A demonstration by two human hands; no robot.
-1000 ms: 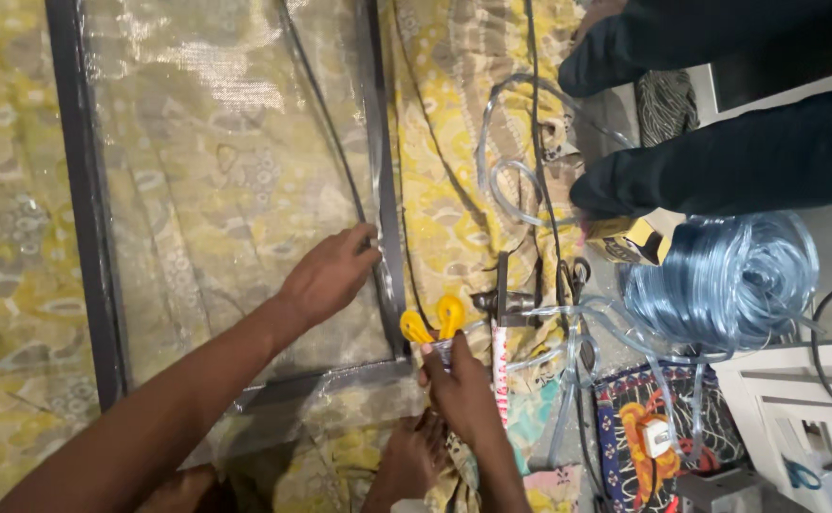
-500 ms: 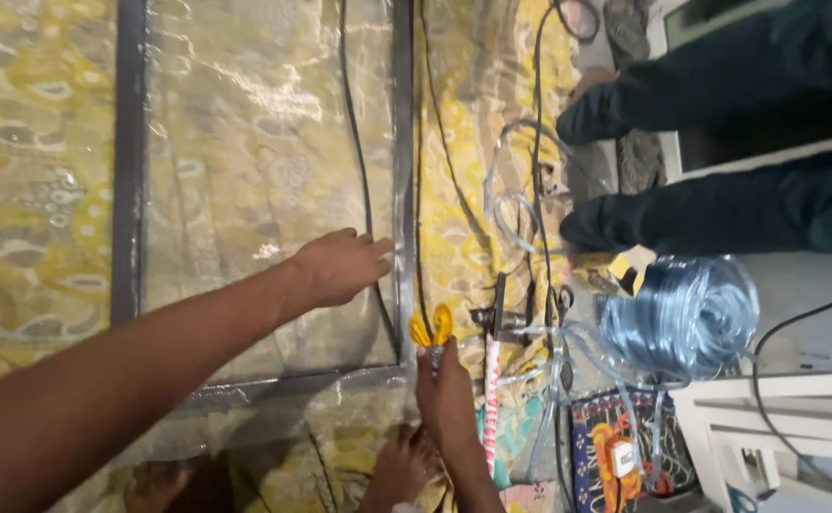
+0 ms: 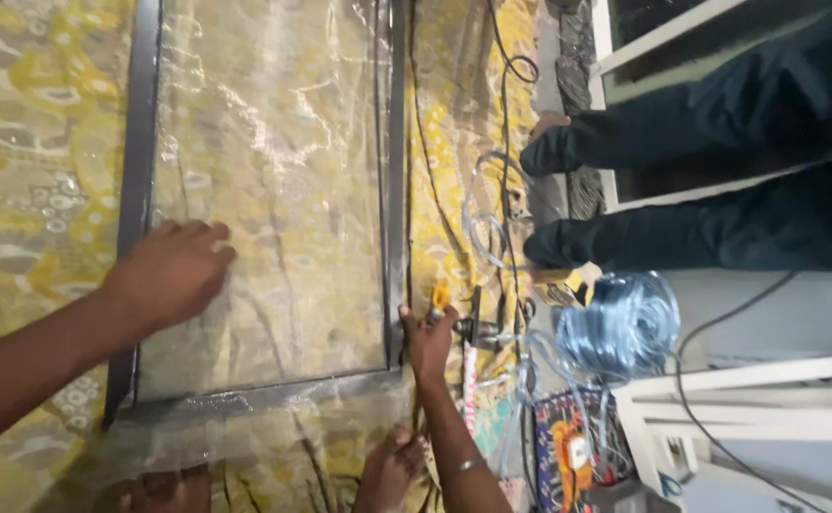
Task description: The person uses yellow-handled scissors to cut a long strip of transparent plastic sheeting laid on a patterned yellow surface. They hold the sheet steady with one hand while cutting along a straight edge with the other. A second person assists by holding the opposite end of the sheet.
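Two hands work on a dark metal frame (image 3: 395, 190) that lies flat on a yellow patterned cloth (image 3: 17, 142), w/ a clear plastic sheet (image 3: 274, 171) stretched over it. The left hand (image 3: 171, 271) lies palm down on the sheet, fingers spread and flat, just beside the frame's left bar; it grips nothing. The right hand (image 3: 428, 340) is at the frame's bottom right corner, touching the bar, and is closed around a tool with yellow handles (image 3: 440, 296); the handles stick out above the fist, the working end is hidden, so I cannot tell what kind of tool. Below the frame, the person's bare feet (image 3: 389, 467) rest on the cloth. To the right: a coil of clear blue-ish tubing (image 3: 625, 323), black cables (image 3: 503, 123), a colourful box (image 3: 568, 446) and a white stand (image 3: 748, 399). Another person's legs in dark trousers (image 3: 720, 161) are at upper right, well apart from both hands.
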